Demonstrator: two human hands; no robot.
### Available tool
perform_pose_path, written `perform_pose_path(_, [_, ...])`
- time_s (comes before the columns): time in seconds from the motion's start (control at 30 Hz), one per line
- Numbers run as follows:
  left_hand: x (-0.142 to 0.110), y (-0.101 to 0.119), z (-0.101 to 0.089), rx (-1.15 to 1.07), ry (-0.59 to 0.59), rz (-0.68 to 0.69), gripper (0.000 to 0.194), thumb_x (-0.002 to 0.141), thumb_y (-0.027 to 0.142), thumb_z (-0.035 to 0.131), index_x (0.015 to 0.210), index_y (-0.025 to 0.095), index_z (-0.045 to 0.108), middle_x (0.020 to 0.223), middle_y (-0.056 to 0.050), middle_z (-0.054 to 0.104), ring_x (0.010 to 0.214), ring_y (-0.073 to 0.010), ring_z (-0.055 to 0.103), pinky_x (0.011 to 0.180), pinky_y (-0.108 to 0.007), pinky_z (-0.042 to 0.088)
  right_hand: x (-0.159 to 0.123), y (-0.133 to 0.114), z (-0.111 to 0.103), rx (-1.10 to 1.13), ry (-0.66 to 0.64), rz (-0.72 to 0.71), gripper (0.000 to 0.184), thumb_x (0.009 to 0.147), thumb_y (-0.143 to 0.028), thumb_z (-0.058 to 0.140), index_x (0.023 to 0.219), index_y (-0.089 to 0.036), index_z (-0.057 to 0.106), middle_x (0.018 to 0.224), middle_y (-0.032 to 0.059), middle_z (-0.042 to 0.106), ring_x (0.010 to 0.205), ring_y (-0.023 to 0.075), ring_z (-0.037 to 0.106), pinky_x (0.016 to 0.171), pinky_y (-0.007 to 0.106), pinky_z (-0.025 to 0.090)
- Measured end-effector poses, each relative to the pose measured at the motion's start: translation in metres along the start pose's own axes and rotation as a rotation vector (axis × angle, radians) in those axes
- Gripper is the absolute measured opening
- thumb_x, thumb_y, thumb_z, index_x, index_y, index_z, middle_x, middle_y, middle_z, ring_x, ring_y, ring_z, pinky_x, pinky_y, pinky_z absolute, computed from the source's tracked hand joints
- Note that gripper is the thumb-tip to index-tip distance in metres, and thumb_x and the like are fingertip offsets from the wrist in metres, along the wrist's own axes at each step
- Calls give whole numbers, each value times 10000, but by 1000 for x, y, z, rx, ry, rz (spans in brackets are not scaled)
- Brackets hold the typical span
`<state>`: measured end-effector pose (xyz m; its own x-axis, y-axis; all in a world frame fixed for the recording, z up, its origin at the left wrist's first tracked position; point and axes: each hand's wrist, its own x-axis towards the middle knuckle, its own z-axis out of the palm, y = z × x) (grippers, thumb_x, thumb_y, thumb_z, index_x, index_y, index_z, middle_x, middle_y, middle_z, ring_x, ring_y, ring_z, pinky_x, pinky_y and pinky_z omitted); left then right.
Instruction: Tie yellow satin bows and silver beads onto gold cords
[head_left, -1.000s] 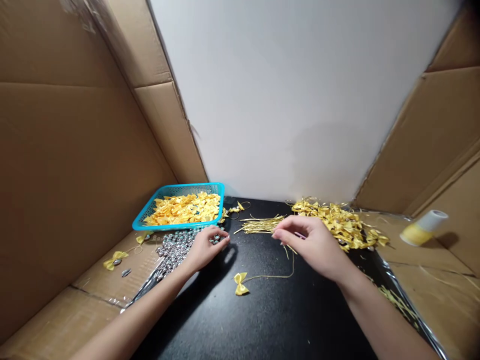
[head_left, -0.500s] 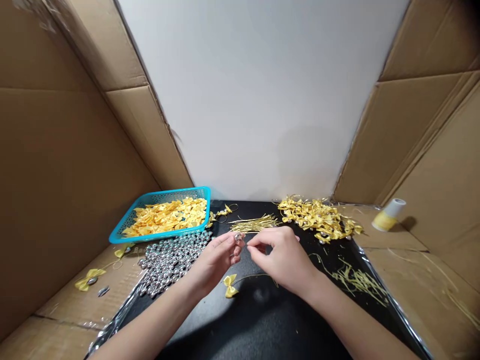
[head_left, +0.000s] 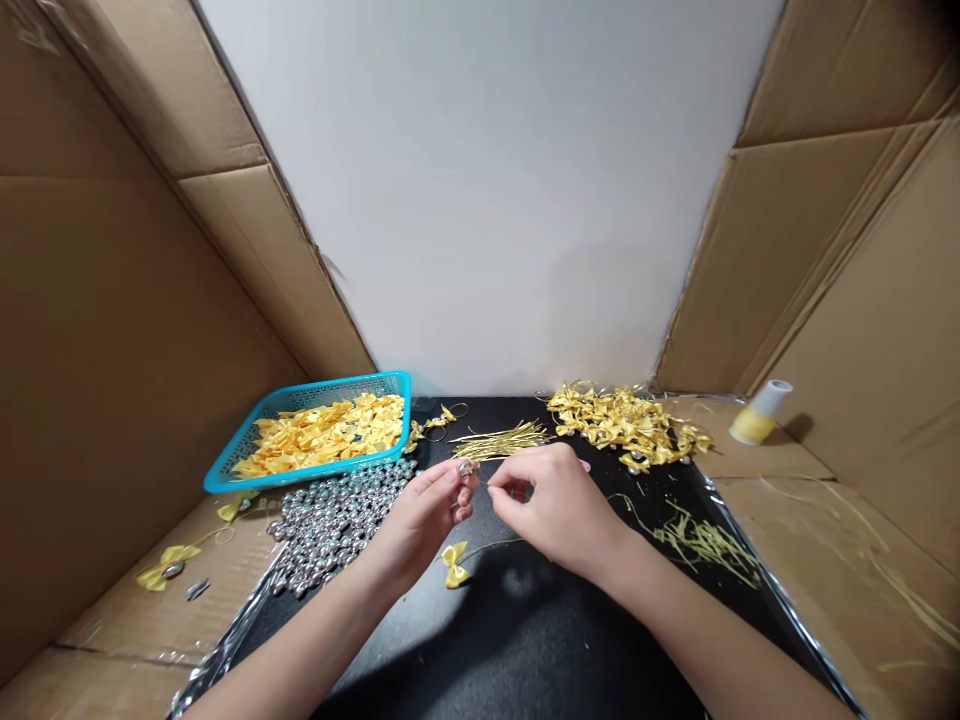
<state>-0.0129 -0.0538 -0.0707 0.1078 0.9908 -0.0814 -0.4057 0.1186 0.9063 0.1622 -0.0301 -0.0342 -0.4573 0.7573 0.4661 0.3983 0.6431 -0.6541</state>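
One blue basket (head_left: 409, 410) of yellow bows (head_left: 322, 435); left fingers (head_left: 450, 478) clamped on silver bead (head_left: 466, 469), right together (head_left: 491, 487).

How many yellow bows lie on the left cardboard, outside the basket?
2: one bow beside a loose silver piece, another bow by the basket, which may hide more.

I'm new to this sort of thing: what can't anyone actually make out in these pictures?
All in the head view:
- Whatever the right hand may pinch: too small.
- The silver bead's lower part: covered by the left hand's fingers.
- The far end of the loose bow's cord: lost by the right hand.
- The pink object: partly behind that hand.
- The basket's floor: mostly under yellow bows.
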Motion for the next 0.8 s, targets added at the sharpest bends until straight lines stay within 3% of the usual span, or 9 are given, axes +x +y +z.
perform_pose_path(0.2, [-1,2,1,76,26,26,317,695,430,788,821,147,723,671,-5,521,626,-104,420,581,-224,373,-1,0,0,-25,-9,19,200,704,-54,578,598,-175,696,579,7,673,540,123,575,569,245,416])
perform_pose_path(0.37, [-3,2,2,364,109,166,252,660,384,816,797,183,748,770,-33,650,708,-148,530,679,-257,432,0,0,2,4,-18,34,202,712,-65,574,596,-172,701,560,8,665,512,117,558,549,240,405])
perform_pose_path(0.5, [-3,1,-1,509,64,310,211,711,314,786,900,229,754,925,-45,659,822,-189,574,747,-290,458,2,3,6,209,-28,104,176,730,-85,600,657,-173,735,612,7,706,558,121,604,568,228,438])
perform_pose_path(0.63, [-2,2,-5,536,78,482,121,757,294,749,872,271,779,885,-36,614,818,-172,551,710,-266,451,5,9,9,408,-76,190,87,733,-163,671,704,-173,753,672,13,731,640,138,643,612,237,482])
perform_pose_path(0.8, [0,15,-4,587,-50,518,143,739,270,765,879,286,789,923,-60,623,911,-215,567,805,-325,463,6,8,9,518,-118,225,69,725,-158,687,681,-147,739,631,13,699,607,124,607,589,235,472])
